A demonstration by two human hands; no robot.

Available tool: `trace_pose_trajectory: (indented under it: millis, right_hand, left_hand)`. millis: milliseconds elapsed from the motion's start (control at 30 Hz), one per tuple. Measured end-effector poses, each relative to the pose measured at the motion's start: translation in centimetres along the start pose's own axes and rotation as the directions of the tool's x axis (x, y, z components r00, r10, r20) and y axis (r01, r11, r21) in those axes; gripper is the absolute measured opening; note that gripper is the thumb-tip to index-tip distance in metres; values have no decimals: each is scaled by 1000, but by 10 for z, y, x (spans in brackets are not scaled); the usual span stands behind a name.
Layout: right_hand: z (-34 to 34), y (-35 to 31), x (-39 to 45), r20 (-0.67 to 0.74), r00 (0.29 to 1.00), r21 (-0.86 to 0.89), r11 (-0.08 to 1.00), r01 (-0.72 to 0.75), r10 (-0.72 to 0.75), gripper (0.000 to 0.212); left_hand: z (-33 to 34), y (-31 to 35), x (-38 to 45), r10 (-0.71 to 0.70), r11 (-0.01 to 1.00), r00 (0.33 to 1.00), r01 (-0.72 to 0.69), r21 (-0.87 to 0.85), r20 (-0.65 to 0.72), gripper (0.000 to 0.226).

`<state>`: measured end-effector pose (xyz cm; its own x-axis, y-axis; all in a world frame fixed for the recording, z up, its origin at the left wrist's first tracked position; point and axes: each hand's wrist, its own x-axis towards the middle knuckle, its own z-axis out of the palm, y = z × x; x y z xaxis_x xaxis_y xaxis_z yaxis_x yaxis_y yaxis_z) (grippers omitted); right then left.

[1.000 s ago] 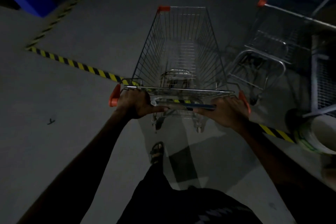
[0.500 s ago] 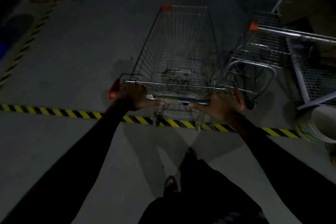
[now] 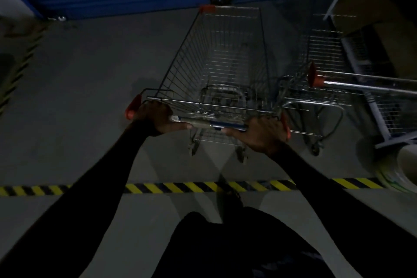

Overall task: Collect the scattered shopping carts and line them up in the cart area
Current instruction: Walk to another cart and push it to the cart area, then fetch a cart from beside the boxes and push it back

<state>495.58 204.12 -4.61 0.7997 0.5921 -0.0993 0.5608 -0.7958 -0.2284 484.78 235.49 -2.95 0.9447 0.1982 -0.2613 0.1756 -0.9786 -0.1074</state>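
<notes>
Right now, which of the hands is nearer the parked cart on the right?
Right. The right hand grips the handle end beside the parked cart; the left hand grips the far end.

Single head-worn view, angled steeply forward and down, close over the cart handle (image 3: 212, 123), wide-angle

Both arms are covered to the wrist by long, close-fitting black sleeves, the left sleeve (image 3: 94, 189) and the right sleeve (image 3: 334, 196) alike, with no markings made out. The left hand (image 3: 155, 117) and right hand (image 3: 264, 135) are left bare. Dark trousers (image 3: 225, 244) are worn below.
</notes>
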Motion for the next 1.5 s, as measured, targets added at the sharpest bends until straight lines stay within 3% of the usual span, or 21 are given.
trace_pose_trajectory:
  millis: [100, 200, 267, 367, 433, 567, 700, 833, 967, 1000, 1100, 1167, 1233, 1367, 1433, 1500]
  right_hand:
    - [-11, 5, 30, 19, 999, 13, 999, -51, 51, 85]
    - [-23, 8, 57, 89, 991, 0, 995, -102, 102, 80]
    - [-28, 9, 73, 98, 986, -17, 991, -135, 136, 78]
    - [-37, 8, 94, 165, 968, 42, 979, -200, 190, 77]
    - [-44, 4, 105, 196, 957, 13, 976, -219, 212, 83]
    - [-48, -10, 129, 186, 938, -71, 956, -283, 292, 87]
    - [-38, -22, 145, 163, 909, -78, 924, -375, 383, 98]
    - [-32, -37, 151, 210, 897, -16, 919, -394, 388, 83]
    - [-20, -33, 148, 163, 916, 59, 923, -379, 366, 85]
    - [-18, -33, 142, 134, 930, 95, 929, -357, 343, 83]
    - [-15, -34, 121, -171, 952, 95, 966, -239, 252, 68]
    - [-10, -30, 101, -375, 903, 77, 978, -195, 210, 37]
    - [-10, -27, 74, -457, 845, 149, 960, -235, 278, 28]
    - [-6, -18, -3, -420, 743, 172, 849, -499, 522, 35]
    - [-10, -15, -49, -305, 689, 215, 752, -623, 658, 35]
    - [-14, -13, -102, -199, 582, 277, 615, -738, 789, 38]
  left_hand:
    - [-15, -6, 38, 18, 1000, 1000, -18, -4, 2, 101]
    - [-28, -10, 71, 71, 997, 997, -71, 7, -21, 87]
    - [-30, -17, 95, 96, 993, 992, -101, -67, -77, 83]
    - [-29, -31, 129, 134, 975, 978, -159, -156, -161, 89]
    - [-31, -38, 150, 149, 964, 978, -176, -198, -146, 96]
    - [-40, -50, 185, 187, 972, 980, -194, -134, -66, 101]
    - [-38, -73, 206, 227, 955, 966, -246, -165, -126, 91]
    - [-34, -86, 221, 287, 942, 924, -320, -102, -253, 88]
    - [-17, -92, 237, 529, 831, 765, -555, 39, -368, 63]
    - [-19, -85, 236, 573, 798, 751, -603, 12, -329, 61]
    - [-42, -43, 220, 624, 739, 726, -668, -83, -290, 56]
    - [-48, -5, 207, 670, 682, 662, -727, -73, -334, 51]
    - [-51, 35, 192, 702, 619, 569, -785, -28, -427, 36]
    - [-50, 117, 149, 752, 393, 318, -920, 4, -577, 9]
    - [-41, 157, 136, 803, 234, 193, -972, -1, -564, 13]
    - [-37, 198, 118, 879, 135, 131, -991, -24, -459, 18]
